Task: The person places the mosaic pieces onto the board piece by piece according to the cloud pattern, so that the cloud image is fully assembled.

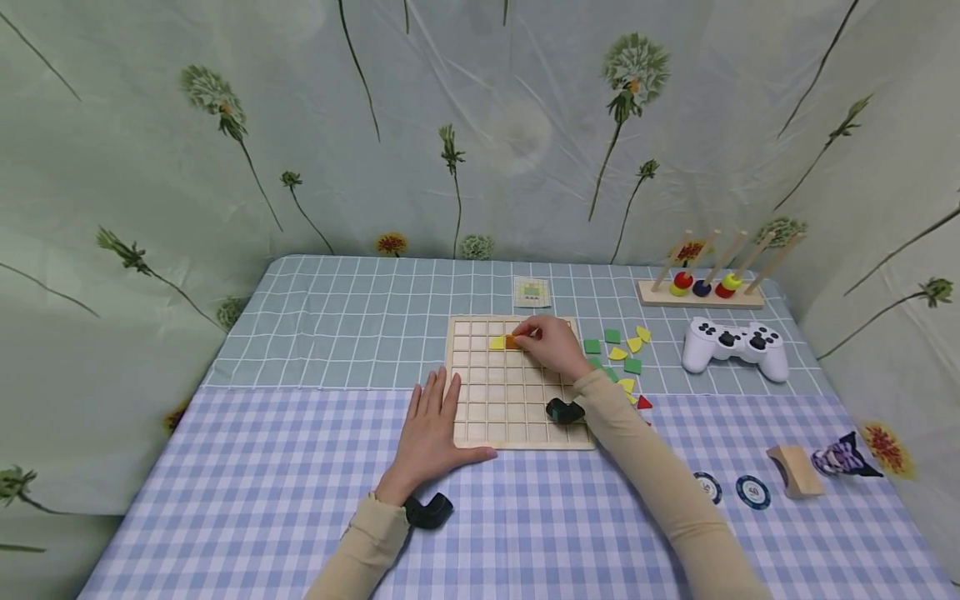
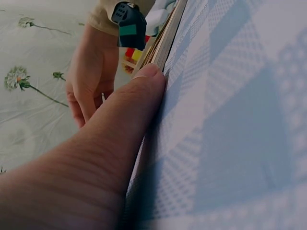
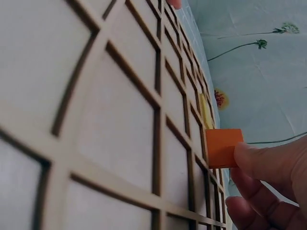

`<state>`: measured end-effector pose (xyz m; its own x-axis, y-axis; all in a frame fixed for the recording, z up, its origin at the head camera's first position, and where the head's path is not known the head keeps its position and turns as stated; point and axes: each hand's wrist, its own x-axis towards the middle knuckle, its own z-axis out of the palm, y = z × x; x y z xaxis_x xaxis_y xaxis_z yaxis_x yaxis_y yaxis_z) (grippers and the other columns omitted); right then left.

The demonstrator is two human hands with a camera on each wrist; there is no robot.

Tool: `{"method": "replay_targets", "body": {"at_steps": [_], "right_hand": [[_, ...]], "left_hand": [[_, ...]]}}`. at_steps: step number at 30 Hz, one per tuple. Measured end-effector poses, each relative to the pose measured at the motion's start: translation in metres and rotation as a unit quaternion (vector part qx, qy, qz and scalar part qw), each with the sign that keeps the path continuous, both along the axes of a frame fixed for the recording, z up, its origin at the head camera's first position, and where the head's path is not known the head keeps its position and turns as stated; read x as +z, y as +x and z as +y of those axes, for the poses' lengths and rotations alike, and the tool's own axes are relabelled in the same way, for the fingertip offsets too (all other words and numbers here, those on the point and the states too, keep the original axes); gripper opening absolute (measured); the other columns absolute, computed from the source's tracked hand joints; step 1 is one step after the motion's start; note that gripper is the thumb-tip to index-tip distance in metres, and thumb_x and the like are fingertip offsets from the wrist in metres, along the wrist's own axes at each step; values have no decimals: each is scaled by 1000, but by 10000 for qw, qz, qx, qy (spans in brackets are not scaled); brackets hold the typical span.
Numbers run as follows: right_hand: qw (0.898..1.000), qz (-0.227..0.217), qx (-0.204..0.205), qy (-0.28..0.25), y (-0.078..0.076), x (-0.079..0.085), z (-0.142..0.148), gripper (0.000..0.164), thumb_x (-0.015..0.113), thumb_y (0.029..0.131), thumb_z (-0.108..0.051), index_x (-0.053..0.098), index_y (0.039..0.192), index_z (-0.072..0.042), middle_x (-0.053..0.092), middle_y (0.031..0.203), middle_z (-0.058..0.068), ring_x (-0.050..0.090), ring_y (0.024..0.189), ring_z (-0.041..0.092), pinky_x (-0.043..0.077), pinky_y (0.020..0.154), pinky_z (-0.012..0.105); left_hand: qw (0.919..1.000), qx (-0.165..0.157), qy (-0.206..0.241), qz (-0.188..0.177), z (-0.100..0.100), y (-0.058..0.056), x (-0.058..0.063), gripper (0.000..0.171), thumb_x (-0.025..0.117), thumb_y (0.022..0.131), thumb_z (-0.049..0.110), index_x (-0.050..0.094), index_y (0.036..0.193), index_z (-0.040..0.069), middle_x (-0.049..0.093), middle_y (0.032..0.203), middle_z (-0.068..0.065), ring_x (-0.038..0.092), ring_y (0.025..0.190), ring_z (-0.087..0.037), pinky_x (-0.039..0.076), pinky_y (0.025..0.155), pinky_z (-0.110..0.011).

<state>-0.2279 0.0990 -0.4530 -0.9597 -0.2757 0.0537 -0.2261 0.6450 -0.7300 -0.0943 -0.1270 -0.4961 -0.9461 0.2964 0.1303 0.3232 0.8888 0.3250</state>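
Note:
A wooden board with a square grid (image 1: pixel 487 408) lies in the middle of the table. My right hand (image 1: pixel 553 343) pinches an orange square tile (image 3: pixel 223 147) between thumb and fingers over the board's far rows. In the right wrist view the tile stands tilted up from the grid, its lower edge at the board. Just left of it a yellow piece (image 1: pixel 497 342) lies in a cell. My left hand (image 1: pixel 430 429) rests by the board's near left corner with straight fingers, its thumb (image 2: pixel 129 100) stretched along the near edge.
Green squares (image 1: pixel 592 347), yellow pieces (image 1: pixel 617 354) and a red triangle (image 1: pixel 644 402) lie right of the board. Behind it is a pattern card (image 1: pixel 531 292). Farther right are a peg stand (image 1: pixel 701 297), a white game controller (image 1: pixel 735 346), chips (image 1: pixel 753 492) and a wooden arch (image 1: pixel 797 472).

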Motion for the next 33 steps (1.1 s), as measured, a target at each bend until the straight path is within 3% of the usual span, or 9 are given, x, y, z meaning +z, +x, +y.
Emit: {"method": "replay_targets", "body": {"at_steps": [9, 17, 22, 29, 33], "right_hand": [[9981, 333, 277, 441, -2, -4, 0, 14, 67, 89, -10, 73, 101, -6, 61, 93, 6, 55, 84, 21, 47, 74, 35], [9934, 643, 463, 826, 2, 0, 3, 17, 66, 90, -12, 75, 104, -7, 58, 87, 6, 48, 74, 20, 40, 63, 33], [9946, 570, 422, 753, 2, -3, 5, 17, 66, 90, -12, 75, 104, -9, 56, 84, 5, 44, 71, 20, 36, 61, 32], [9956, 699, 468, 422, 3, -3, 13, 13, 67, 89, -13, 75, 98, -7, 59, 81, 3, 49, 71, 18, 40, 63, 33], [9973, 632, 199, 306, 5, 4, 27, 15, 66, 90, -14, 74, 98, -4, 61, 84, 6, 50, 70, 20, 41, 62, 34]], "left_hand": [[10000, -12, 22, 54, 0, 0, -1, 123, 61, 66, 78, 16, 151, 2, 10, 155, -21, 4, 142, -33, 2, 113, -46], [10000, 1, -7, -13, 0, -1, 0, 124, 61, 65, 79, 15, 151, 2, 9, 156, -20, 3, 143, -31, 0, 113, -45], [10000, -1, 11, 40, 0, -1, 0, 124, 62, 65, 78, 16, 151, 2, 10, 155, -20, 4, 142, -32, 1, 113, -45], [10000, 2, 6, 93, 0, -1, 0, 124, 62, 65, 78, 18, 151, 1, 12, 155, -21, 7, 142, -33, 4, 113, -47], [10000, -9, 12, 90, 0, -1, -1, 123, 62, 65, 78, 18, 151, 1, 12, 155, -21, 7, 142, -33, 4, 113, -47]]}}
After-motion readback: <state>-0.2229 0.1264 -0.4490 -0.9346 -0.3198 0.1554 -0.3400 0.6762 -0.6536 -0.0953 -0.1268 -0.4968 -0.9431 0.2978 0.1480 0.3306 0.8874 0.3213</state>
